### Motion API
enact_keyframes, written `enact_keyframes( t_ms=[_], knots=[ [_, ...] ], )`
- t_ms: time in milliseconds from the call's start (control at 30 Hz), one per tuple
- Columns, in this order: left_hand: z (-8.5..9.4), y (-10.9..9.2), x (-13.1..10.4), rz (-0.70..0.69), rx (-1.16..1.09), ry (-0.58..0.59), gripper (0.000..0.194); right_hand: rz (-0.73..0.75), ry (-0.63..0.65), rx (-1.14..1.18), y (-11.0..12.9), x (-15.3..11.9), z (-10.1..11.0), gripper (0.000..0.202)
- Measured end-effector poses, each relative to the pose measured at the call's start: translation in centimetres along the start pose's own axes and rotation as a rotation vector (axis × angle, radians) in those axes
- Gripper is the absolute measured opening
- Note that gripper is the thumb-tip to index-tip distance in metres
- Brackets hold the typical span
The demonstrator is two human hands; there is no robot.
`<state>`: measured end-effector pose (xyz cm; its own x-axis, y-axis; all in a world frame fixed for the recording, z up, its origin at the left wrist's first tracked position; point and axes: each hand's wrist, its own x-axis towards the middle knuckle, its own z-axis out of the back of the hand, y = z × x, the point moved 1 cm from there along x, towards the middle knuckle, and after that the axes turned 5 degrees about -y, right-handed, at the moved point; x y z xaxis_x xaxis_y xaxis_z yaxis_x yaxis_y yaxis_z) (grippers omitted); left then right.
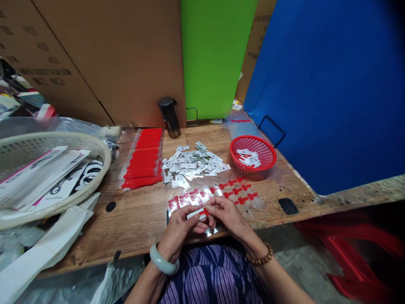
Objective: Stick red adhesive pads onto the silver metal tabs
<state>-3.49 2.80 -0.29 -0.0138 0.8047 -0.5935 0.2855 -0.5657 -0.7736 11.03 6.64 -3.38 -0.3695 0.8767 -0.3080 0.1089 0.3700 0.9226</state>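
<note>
Pinching small plate (193, 214) w/ L hand (181, 222), red sticker (203, 212) w/ R hand (226, 214), lower ctr of frame; prob. mid-sticking, needing edges lined up, then firm press.

The left hand (181, 226) wore at its wrist a thick, smooth, pale green-grey bangle (163, 264); the right hand (228, 216) had a bracelet of round brown beads (261, 259). The garment (212, 276) was dark blue, with striped purple leaf-like shapes.

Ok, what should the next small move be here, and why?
Probably press the red piece flat with the right hand, whose fingertips are at it: it appears to lie over one end of the pale strip that the left hand holds.
</note>
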Motion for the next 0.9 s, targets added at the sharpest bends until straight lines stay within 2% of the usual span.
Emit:
enact_keyframes(
  t_ms=[200,367,533,633,733,800,833,900],
  knots=[
    [-0.3,0.7,0.8,-0.043,0.068,-0.003,0.038,0.049,-0.044,-0.220,0.1,-0.1,0.7,0.025],
    [-0.1,0.9,1.1,-0.051,0.074,-0.018,0.033,0.014,0.023,-0.198,-0.2,-0.3,0.5,0.026],
    [0.0,1.0,1.2,-0.037,-0.035,0.041,0.043,-0.040,0.055,-0.126,0.2,0.3,1.6,0.031],
    [0.4,1.2,1.8,-0.062,-0.127,-0.022,0.046,0.026,-0.123,0.020,1.9,1.3,3.6,0.029],
    [0.8,1.6,2.5,-0.046,-0.191,-0.084,0.041,0.199,-0.361,0.371,4.2,2.5,5.7,0.025],
    [1.0,1.9,2.9,-0.030,-0.215,-0.099,0.038,0.253,-0.417,0.494,5.2,3.4,6.2,0.026],
    [1.1,2.0,3.0,-0.024,-0.220,-0.101,0.037,0.278,-0.425,0.476,5.5,3.8,6.1,0.026],
    [1.1,2.1,3.2,-0.019,-0.220,-0.103,0.035,0.339,-0.399,0.217,5.6,4.9,5.3,0.024]
  ],
)
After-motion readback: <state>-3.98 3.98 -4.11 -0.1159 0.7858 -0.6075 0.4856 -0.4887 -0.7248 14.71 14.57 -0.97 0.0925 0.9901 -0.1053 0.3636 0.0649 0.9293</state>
